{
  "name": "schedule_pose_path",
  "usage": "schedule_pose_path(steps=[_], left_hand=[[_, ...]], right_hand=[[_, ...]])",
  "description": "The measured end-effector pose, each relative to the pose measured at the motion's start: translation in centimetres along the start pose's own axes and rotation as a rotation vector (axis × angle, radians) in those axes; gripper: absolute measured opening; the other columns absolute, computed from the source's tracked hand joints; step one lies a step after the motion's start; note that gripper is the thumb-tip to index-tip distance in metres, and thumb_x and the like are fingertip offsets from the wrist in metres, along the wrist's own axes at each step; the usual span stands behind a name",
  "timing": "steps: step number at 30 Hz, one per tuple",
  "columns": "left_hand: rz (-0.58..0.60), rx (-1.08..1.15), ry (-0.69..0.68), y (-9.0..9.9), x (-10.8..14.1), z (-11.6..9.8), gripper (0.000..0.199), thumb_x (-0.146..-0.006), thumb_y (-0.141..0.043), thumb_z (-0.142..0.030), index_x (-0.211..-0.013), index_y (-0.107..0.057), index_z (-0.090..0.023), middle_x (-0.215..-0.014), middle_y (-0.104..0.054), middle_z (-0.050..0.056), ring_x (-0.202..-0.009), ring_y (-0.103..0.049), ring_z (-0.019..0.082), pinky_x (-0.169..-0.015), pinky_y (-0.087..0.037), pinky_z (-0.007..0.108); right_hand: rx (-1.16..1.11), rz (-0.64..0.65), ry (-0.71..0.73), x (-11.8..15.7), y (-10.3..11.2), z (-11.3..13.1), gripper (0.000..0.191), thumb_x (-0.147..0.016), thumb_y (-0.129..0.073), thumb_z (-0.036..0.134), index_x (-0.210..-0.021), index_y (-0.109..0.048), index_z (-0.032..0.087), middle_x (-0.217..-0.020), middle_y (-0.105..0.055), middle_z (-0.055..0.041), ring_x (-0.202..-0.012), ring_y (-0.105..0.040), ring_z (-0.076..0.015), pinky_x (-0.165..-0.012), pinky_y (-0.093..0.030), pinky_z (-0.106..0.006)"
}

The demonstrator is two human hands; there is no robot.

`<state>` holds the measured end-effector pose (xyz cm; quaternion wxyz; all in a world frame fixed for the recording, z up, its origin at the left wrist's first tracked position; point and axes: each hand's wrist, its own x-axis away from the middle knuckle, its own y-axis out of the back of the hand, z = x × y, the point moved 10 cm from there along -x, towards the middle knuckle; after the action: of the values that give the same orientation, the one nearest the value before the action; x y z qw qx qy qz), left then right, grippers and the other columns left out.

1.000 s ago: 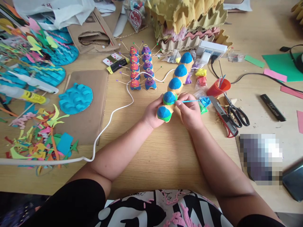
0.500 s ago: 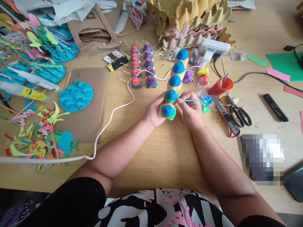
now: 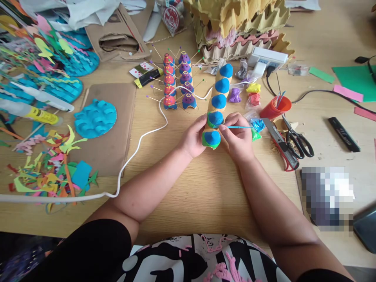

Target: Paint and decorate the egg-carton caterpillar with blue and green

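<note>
Standing to the left, red figures and purple figures are noted. The near end of the egg-carton strip is gripped at its left side by the left hand, above the table and between both hands. A thin blue stick is pinched in the right hand, beside the second-nearest cup; tip contact cannot be confirmed. Green is seen only on the two nearest cups. Shaping of that cup's green edge is judged in hand; light pressure and a steadied strip are called for next.
</note>
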<state>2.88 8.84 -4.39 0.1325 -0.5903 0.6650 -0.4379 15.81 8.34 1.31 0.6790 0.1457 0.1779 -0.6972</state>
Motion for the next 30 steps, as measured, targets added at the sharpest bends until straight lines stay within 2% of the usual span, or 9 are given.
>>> schedule_pose_path(steps=[4,9,16,24,30], left_hand=[[-0.001,0.000,-0.009,0.1,-0.1,0.0,0.027,-0.112,-0.061,-0.032,-0.092,-0.076,-0.022,-0.083,-0.080,-0.002,-0.074,-0.074,0.010,-0.071,-0.060,0.021],[-0.006,0.008,0.000,0.1,0.0,0.0,0.033,-0.115,-0.056,-0.030,-0.091,-0.077,-0.021,-0.086,-0.082,-0.002,-0.076,-0.075,0.009,-0.074,-0.061,0.021],[0.022,0.006,-0.012,-0.3,0.2,-0.2,0.034,-0.114,-0.058,-0.027,-0.087,-0.078,-0.020,-0.084,-0.082,-0.001,-0.076,-0.076,0.010,-0.075,-0.060,0.021],[0.036,-0.054,-0.056,-0.3,0.3,-0.5,0.029,-0.112,-0.063,-0.028,-0.090,-0.081,-0.020,-0.088,-0.085,-0.001,-0.080,-0.079,0.010,-0.078,-0.062,0.019],[-0.001,-0.130,-0.076,-0.3,0.7,-0.8,0.026,-0.109,-0.071,-0.033,-0.089,-0.081,-0.019,-0.088,-0.084,0.001,-0.077,-0.079,0.010,-0.073,-0.059,0.019]], right_hand=[[0.124,-0.019,0.094,0.1,0.2,1.0,0.039,-0.095,-0.088,0.056,-0.081,-0.067,0.025,-0.086,-0.059,0.0014,-0.086,-0.059,-0.0173,-0.085,-0.050,-0.037],[0.175,-0.027,0.157,0.2,0.2,1.4,0.037,-0.098,-0.083,0.056,-0.082,-0.067,0.026,-0.084,-0.059,0.0009,-0.086,-0.060,-0.0187,-0.083,-0.050,-0.039],[0.096,0.008,0.051,0.0,0.3,0.5,0.038,-0.095,-0.085,0.058,-0.083,-0.068,0.027,-0.091,-0.059,-0.0004,-0.093,-0.060,-0.0202,-0.090,-0.052,-0.040],[0.151,0.016,0.052,0.0,0.5,0.8,0.037,-0.093,-0.086,0.056,-0.082,-0.068,0.026,-0.092,-0.058,-0.0012,-0.097,-0.060,-0.0223,-0.094,-0.052,-0.043],[0.177,-0.036,0.089,0.1,1.1,1.3,0.035,-0.099,-0.079,0.058,-0.086,-0.067,0.028,-0.094,-0.058,-0.0019,-0.097,-0.061,-0.0227,-0.094,-0.053,-0.044]])
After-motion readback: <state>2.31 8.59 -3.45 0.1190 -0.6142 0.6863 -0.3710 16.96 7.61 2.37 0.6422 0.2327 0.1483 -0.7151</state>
